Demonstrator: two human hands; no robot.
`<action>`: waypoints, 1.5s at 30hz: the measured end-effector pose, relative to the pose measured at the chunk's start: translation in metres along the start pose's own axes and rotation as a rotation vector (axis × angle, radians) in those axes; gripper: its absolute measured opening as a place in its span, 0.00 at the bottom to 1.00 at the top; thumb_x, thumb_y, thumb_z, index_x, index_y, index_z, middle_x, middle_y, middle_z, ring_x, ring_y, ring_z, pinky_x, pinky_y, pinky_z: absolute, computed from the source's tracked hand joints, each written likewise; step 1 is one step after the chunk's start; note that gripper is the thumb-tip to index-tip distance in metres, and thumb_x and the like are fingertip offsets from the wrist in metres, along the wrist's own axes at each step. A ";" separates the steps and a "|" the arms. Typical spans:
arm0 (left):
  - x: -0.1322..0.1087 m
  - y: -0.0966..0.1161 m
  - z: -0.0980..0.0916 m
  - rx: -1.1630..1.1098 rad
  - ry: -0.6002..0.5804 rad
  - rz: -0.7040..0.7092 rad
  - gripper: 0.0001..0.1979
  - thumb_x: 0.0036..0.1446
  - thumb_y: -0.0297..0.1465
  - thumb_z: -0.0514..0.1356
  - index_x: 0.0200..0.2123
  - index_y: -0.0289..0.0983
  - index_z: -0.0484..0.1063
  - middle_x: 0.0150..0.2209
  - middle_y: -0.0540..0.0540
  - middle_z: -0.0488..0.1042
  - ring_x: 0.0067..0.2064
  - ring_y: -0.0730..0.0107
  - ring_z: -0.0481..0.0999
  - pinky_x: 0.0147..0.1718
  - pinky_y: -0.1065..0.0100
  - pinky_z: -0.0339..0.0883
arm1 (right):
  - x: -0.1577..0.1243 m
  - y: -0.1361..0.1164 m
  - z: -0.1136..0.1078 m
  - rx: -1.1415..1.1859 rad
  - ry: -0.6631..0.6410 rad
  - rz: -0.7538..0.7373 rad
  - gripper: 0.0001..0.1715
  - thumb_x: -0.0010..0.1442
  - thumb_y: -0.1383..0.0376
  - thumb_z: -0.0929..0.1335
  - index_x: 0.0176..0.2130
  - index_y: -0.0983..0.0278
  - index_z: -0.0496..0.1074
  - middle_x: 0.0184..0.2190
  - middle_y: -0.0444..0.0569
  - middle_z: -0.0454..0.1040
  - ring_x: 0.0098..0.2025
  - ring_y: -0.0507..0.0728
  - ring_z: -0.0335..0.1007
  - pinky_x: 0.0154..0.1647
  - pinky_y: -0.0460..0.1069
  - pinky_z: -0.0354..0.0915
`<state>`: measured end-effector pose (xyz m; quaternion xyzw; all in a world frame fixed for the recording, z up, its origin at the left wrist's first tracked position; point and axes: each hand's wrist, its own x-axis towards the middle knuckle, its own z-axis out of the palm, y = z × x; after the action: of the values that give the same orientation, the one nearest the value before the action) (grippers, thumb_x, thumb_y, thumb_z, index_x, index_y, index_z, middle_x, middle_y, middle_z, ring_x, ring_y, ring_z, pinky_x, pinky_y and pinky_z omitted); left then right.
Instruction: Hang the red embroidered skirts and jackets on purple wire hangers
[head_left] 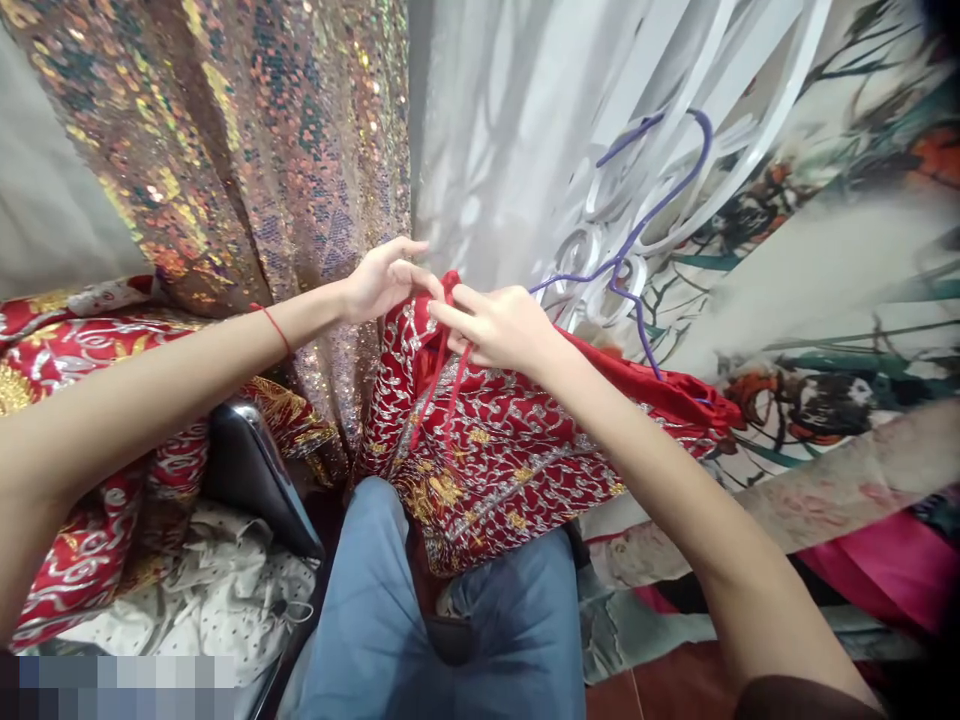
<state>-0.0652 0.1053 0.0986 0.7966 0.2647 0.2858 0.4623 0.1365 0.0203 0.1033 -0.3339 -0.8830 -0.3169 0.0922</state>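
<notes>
A red garment (517, 440) with silver and gold embroidery drapes over my knees. At its upper edge, thin red cords (454, 400) hang down from between my hands. My left hand (382, 282) reaches in from the left, one finger stretched out and the others bent to pinch the red cord at the garment's top. Meeting it there, my right hand (499, 325) has its thumb and fingers closed on the cord. The exact grip between the fingertips is partly hidden. A purple hanger (619, 262) sticks up from the garment's right side, its lower part inside the cloth.
Sequined fabric (300, 130) hangs ahead on the left, beside a sheer white curtain (495, 130). White scrolled metalwork (757, 130) and floral cloth (825, 390) are on the right. More red embroidered cloth (60, 340), a dark chair back (259, 480) and dotted white fabric (202, 590) lie left.
</notes>
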 end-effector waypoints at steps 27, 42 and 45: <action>0.005 -0.016 0.011 0.063 0.202 0.101 0.05 0.51 0.28 0.63 0.33 0.33 0.75 0.33 0.45 0.77 0.42 0.64 0.79 0.42 0.59 0.72 | -0.057 -0.136 0.046 1.386 0.379 1.123 0.15 0.63 0.55 0.66 0.35 0.64 0.72 0.26 0.46 0.76 0.29 0.53 0.74 0.33 0.47 0.69; 0.005 -0.001 0.013 0.171 0.095 0.211 0.03 0.52 0.26 0.64 0.32 0.34 0.72 0.35 0.47 0.77 0.42 0.65 0.79 0.49 0.57 0.72 | -0.025 -0.172 0.144 1.677 0.516 1.369 0.09 0.55 0.58 0.65 0.30 0.61 0.66 0.18 0.38 0.68 0.20 0.51 0.68 0.27 0.45 0.64; -0.020 0.025 0.024 0.455 0.070 0.223 0.07 0.52 0.28 0.63 0.37 0.35 0.72 0.42 0.44 0.76 0.49 0.61 0.76 0.54 0.55 0.69 | -0.033 -0.168 0.148 1.733 0.517 1.355 0.10 0.51 0.57 0.66 0.29 0.62 0.67 0.19 0.39 0.70 0.25 0.52 0.70 0.31 0.46 0.65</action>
<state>-0.0579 0.0667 0.1066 0.8940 0.2484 0.2954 0.2274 0.0599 -0.0021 -0.1082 -0.4915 -0.3965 0.4582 0.6255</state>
